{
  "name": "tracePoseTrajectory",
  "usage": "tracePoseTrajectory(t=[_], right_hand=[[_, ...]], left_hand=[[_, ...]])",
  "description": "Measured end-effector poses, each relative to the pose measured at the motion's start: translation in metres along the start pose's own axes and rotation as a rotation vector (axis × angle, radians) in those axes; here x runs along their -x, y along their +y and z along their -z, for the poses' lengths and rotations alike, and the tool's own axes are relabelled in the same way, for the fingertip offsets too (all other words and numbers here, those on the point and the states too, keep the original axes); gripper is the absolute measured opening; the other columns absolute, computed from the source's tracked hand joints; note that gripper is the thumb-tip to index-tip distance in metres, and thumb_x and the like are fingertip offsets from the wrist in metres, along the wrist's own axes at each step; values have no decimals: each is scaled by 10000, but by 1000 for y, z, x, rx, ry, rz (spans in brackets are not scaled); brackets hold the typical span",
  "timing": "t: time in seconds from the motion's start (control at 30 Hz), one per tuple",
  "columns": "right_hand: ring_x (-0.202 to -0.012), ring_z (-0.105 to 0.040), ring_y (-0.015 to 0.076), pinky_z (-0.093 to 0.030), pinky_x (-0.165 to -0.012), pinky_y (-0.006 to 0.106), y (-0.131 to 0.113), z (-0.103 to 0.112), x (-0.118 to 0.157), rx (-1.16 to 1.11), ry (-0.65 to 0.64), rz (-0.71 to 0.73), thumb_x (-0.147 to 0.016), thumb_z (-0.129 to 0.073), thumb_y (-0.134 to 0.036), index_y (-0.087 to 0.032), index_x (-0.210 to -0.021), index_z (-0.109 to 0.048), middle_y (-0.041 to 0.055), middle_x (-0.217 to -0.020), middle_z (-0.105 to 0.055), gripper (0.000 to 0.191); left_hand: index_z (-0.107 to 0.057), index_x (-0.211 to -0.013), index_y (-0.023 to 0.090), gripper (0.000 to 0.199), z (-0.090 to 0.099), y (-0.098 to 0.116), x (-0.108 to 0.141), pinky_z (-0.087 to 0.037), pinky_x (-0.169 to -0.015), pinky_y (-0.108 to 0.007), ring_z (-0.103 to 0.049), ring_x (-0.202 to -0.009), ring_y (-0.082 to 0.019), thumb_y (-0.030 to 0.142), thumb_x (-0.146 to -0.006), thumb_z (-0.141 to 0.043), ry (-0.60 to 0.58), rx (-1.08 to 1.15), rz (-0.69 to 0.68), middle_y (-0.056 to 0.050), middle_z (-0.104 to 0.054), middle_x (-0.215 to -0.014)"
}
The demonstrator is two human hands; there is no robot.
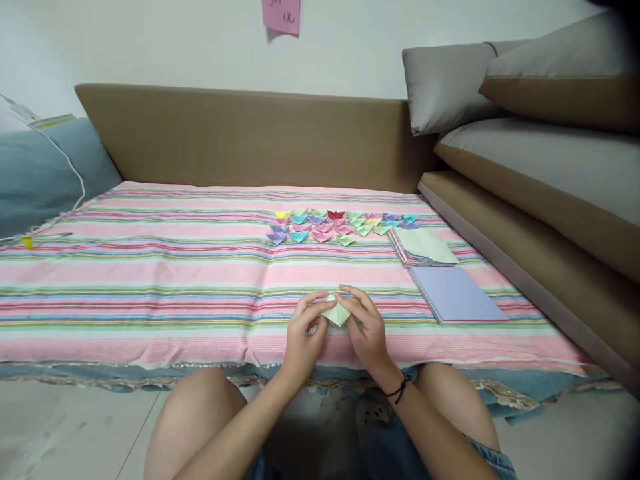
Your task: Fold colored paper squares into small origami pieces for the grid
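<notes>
Between my two hands is a small piece of folded pale green paper (339, 315), pointed at its lower end. My left hand (306, 328) pinches its left side with thumb and fingers. On the other side, my right hand (367, 325) grips the right edge, its fingers lying over the top. Parts of the paper are hidden under the fingertips. Beyond my hands, several small folded paper boats stand in rows, among them a dark red boat (336, 215), a cyan boat (299, 237) and a pink boat (321, 236).
A striped cloth (125, 280) covers the seat. To the right lie a stack of light green paper (430, 245) and a stack of lavender paper (457, 293). Grey and brown cushions (545, 160) pile up at the right. A white cable (70, 167) runs at the left.
</notes>
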State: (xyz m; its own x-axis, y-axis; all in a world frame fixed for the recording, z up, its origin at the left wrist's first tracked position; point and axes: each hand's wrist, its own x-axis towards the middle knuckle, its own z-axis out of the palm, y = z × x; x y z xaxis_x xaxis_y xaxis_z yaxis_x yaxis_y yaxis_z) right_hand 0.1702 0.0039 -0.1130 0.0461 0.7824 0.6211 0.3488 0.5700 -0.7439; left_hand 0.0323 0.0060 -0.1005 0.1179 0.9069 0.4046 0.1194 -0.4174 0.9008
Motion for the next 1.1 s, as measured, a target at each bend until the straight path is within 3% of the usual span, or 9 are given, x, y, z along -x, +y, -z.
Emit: tracePoseTrajectory(t=[0.23, 0.33, 0.47, 0.63, 0.77, 0.9, 1.1], right_hand=[[-1057, -557, 197, -458, -908, 366, 2, 3, -1, -1, -49, 13, -879, -361, -102, -298, -1183, -598, 73, -1279, -478, 432], [-1041, -566, 208, -477, -877, 374, 1, 3, -2, 12, -65, 33, -853, -400, -108, -273, -1169, -609, 87, -1271, -490, 413], [-992, -592, 221, -488, -855, 380, -1, 4, -4, -13, -2, 34, -767, -505, -81, -256, -1035, -679, 68, -1078, -627, 364], [-816, -648, 207, -518, -743, 340, -2, 6, -3, -45, 81, -39, -719, -583, -76, -247, -887, -708, 32, -869, -706, 270], [-750, -658, 210, -525, -683, 329, -4, 6, -2, -30, 85, -37, -716, -630, -109, -230, -834, -692, 31, -805, -710, 179], [-760, -658, 222, -523, -684, 349, -7, 7, -1, -39, 35, 116, -725, -658, -123, -230, -815, -681, 46, -811, -708, 141], [-823, -650, 214, -530, -682, 344, -1, 8, 2, -20, -30, 223, -782, -632, -141, -254, -894, -695, 76, -956, -677, 171]], left_hand=[[-687, -968, 230, 224, 4, -2, -4, -480, -808, -302, -477, -1146, -236, 238, -840, -503, -47, 176, 146, -90, -521, -1187], [-670, -935, 205, 189, 4, -1, -5, -481, -820, -307, -515, -1093, -239, 308, -793, -600, -26, 271, 220, -92, -531, -1152], [-642, -943, 204, 260, 3, -1, -3, -510, -746, -273, -542, -1038, -227, 287, -705, -708, -87, 307, 198, -88, -485, -1158], [-659, -915, 188, 179, 0, 0, -1, -503, -829, -299, -577, -996, -205, 285, -764, -656, -141, 340, 185, -81, -540, -1091], [-617, -894, 175, 257, -1, 0, -3, -527, -713, -253, -639, -762, -140, 251, -682, -741, -22, 501, 400, -37, -635, -954], [-586, -840, 148, 335, 1, -1, -4, -537, -668, -235, -648, -685, -128, 218, -597, -805, 51, 714, 605, -21, -681, -767], [-583, -827, 127, 398, 5, 1, -4, -549, -648, -241, -663, -650, -139, 203, -532, -840, 73, 772, 721, -41, -705, -705]])
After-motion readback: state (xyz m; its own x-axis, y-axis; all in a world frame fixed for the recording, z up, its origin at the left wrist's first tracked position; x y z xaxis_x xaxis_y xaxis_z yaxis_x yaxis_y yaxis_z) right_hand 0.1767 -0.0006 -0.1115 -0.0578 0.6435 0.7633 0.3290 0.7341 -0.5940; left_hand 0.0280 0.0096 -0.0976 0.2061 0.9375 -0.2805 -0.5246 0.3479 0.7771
